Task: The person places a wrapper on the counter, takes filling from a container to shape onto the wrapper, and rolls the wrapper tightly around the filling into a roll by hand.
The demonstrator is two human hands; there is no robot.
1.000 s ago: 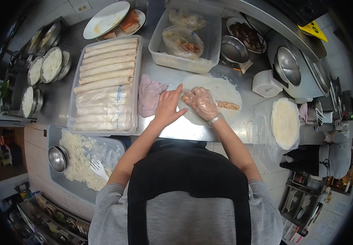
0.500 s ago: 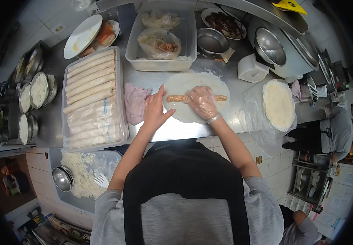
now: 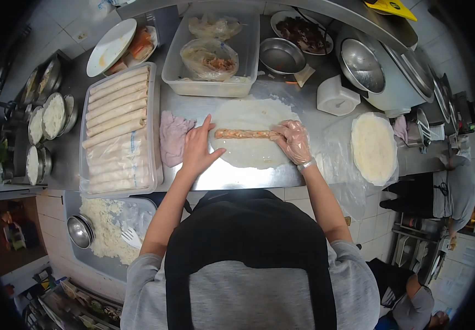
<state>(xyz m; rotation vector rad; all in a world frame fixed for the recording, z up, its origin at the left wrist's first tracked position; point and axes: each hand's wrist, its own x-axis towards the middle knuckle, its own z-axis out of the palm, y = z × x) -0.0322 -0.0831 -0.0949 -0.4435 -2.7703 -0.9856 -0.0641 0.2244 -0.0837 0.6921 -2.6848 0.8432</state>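
A thin round wrapper sheet lies flat on the steel counter in front of me. A long strip of orange-and-white filling runs left to right across it. My right hand, in a clear plastic glove, has its fingers closed around the strip's right end, partly hiding it. My bare left hand is open at the wrapper's left edge, fingers and thumb spread, holding nothing. A crumpled purple cloth lies just left of that hand.
Left stands a plastic tub of rolled wrappers. Behind are a bin with bagged filling, a metal bowl and a white scale. Stacked wrappers lie right. A tray of white shreds is below left. Two people are at right.
My right hand has slid right from the middle of the filling to its right end, uncovering the strip. My left hand stays spread at the wrapper's left side. The view has shifted slightly.
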